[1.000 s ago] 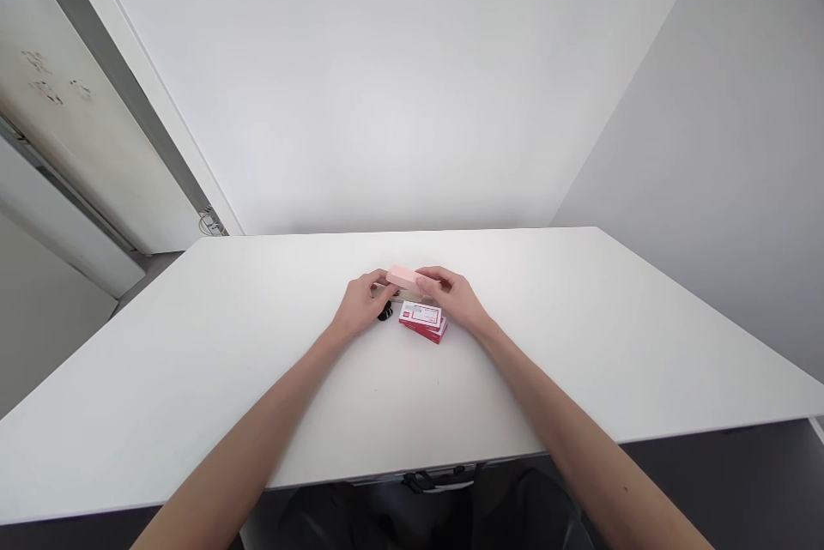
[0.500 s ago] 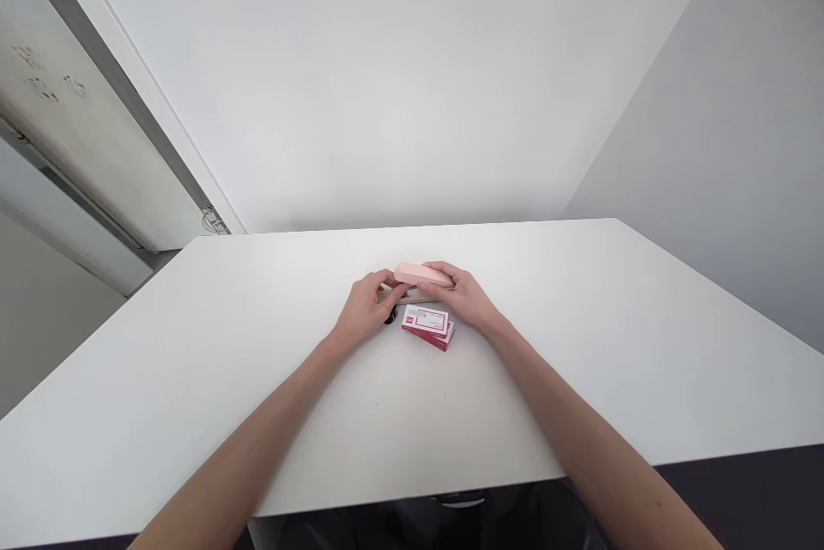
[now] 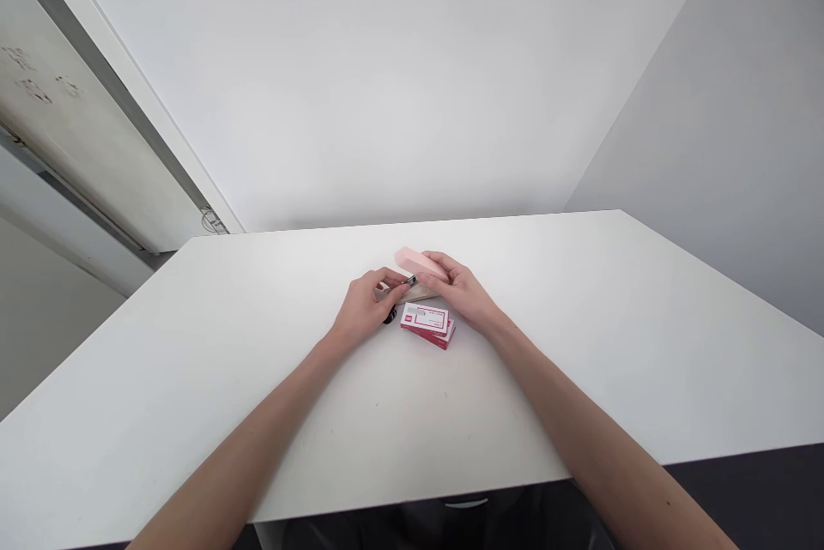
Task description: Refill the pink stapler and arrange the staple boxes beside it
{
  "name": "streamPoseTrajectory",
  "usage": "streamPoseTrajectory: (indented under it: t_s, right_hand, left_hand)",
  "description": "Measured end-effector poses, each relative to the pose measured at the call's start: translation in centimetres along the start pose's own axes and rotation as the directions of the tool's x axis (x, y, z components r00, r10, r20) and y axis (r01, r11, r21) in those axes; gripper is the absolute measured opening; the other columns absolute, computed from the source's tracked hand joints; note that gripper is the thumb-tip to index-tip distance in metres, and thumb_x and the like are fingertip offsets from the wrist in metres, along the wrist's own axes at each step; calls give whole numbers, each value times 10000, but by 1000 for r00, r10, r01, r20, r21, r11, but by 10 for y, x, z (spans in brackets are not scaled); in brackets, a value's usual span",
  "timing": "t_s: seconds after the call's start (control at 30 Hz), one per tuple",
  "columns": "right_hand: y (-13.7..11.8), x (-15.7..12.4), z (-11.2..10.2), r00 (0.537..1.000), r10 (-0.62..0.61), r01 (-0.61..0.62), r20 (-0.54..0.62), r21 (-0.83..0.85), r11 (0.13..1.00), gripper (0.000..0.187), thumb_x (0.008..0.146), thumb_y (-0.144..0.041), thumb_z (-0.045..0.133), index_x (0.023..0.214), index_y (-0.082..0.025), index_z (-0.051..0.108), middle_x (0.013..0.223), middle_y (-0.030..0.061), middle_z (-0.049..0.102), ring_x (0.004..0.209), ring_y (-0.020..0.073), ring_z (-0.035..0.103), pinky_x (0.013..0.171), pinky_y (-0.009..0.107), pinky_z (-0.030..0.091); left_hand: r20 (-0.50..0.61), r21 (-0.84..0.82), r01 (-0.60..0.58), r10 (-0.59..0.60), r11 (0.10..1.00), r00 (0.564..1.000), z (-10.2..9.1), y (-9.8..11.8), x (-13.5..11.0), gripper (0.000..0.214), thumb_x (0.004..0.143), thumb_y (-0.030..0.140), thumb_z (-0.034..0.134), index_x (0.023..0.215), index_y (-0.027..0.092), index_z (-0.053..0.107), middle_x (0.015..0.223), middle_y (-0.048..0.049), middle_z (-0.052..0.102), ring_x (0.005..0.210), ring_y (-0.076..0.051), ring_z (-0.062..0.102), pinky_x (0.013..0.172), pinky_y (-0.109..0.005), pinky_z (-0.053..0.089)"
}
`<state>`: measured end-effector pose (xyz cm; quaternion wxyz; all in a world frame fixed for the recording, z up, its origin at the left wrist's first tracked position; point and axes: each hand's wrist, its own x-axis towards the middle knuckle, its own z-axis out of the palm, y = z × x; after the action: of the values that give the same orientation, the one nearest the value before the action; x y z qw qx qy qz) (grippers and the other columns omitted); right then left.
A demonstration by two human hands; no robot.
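Note:
A pink stapler is opened, its top cover tilted up above the pale base. My right hand is closed round the hinge end, thumb in front and fingers behind. My left hand pinches at the metal front part of the stapler with thumb and fingertips; the exact contact is partly hidden. Just in front of the stapler lie stacked red-and-white small boxes, slightly askew. Beside my left thumb, a small black object is partly covered by the hand.
All of this rests on a wide white table, with tiny dark specks on its surface near me. A white wall rises behind the far edge. On the left stands a panel with a metal-edged frame.
The stapler's pink cover has tilted higher at its left end, and more of the metal part shows beneath it. My hands have shifted only slightly. The boxes stay put.

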<state>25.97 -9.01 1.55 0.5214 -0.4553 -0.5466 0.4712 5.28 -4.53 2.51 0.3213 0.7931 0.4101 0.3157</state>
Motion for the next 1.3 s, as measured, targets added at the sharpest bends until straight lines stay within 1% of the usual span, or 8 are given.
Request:
streamPoseTrajectory:
  t_s: [0.13, 0.23, 0.37, 0.5, 0.7, 1.1, 1.23, 1.3]
  right_hand:
    - [-2, 0, 3, 998, -35, 34, 52, 11, 999, 463, 897, -542, 697, 1286, -300, 636, 1236, 33, 705, 1099, 228, 660, 971, 396, 547]
    - [-3, 0, 4, 994, -60, 55, 93, 54, 997, 452, 905, -535, 695, 1284, -297, 635, 1252, 41, 709, 1141, 234, 661, 1001, 413, 545]
    - [-5, -1, 5, 993, -49, 39, 107, 96, 995, 461, 898, -526, 711, 1285, -288, 634, 1259, 49, 714, 1177, 245, 654, 1008, 428, 556]
    - [-6, -1, 5, 993, -33, 19, 112, 126, 992, 449, 894, -515, 730, 1270, -285, 645, 1247, 51, 720, 1189, 250, 652, 998, 418, 565]
    - [-5, -1, 6, 993, -38, 22, 116, 140, 990, 409, 900, -497, 732, 1246, -291, 661, 1207, 44, 731, 1158, 246, 658, 995, 419, 554]
    - [-4, 0, 5, 995, -44, 33, 93, 113, 993, 429, 885, -507, 740, 1245, -286, 666, 1226, 45, 728, 1125, 239, 652, 997, 416, 529]
    - [-1, 1, 4, 996, -36, 28, 82, 105, 994, 421, 893, -498, 737, 1252, -290, 665, 1207, 38, 727, 1082, 224, 654, 973, 402, 528]
    - [1, 1, 3, 997, -36, 30, 65, 95, 995, 426, 890, -503, 741, 1251, -289, 669, 1211, 38, 724, 1073, 221, 650, 976, 403, 520]
  left_hand:
    - [16, 14, -23, 23, 1000, 1000, 1, -1, 0, 273, 930, 513, 633, 962, 262, 735, 1009, -37, 763, 914, -231, 683, 787, -362, 546]
    - [8, 24, -76, 76, 997, 997, 2, -2, -1, 260, 965, 475, 587, 1039, 258, 709, 1001, -50, 740, 940, -231, 668, 789, -358, 543]
    - [32, 120, -185, 182, 975, 983, 3, 0, -4, 285, 1026, 336, 445, 1114, 258, 704, 1055, -70, 692, 921, -216, 634, 818, -364, 530]
    - [48, 214, -239, 234, 947, 971, 2, 2, -5, 344, 1002, 201, 390, 1135, 266, 700, 1064, -61, 657, 909, -207, 610, 854, -369, 513]
    - [29, 284, -244, 246, 927, 969, 2, 2, -5, 305, 970, 149, 398, 1095, 249, 658, 1069, -47, 658, 936, -211, 605, 903, -386, 489]
    - [31, 311, -249, 252, 917, 967, 3, 1, -4, 198, 961, 163, 419, 988, 240, 600, 979, -21, 679, 906, -210, 610, 894, -401, 469]
    - [-15, 265, -205, 217, 942, 976, 2, 0, -4, 174, 950, 182, 460, 1047, 242, 592, 1066, -29, 692, 981, -217, 619, 896, -398, 493]
    - [-39, 243, -160, 174, 957, 984, 2, 0, -3, 162, 955, 199, 467, 1038, 242, 599, 1058, -35, 695, 1002, -226, 620, 879, -397, 503]
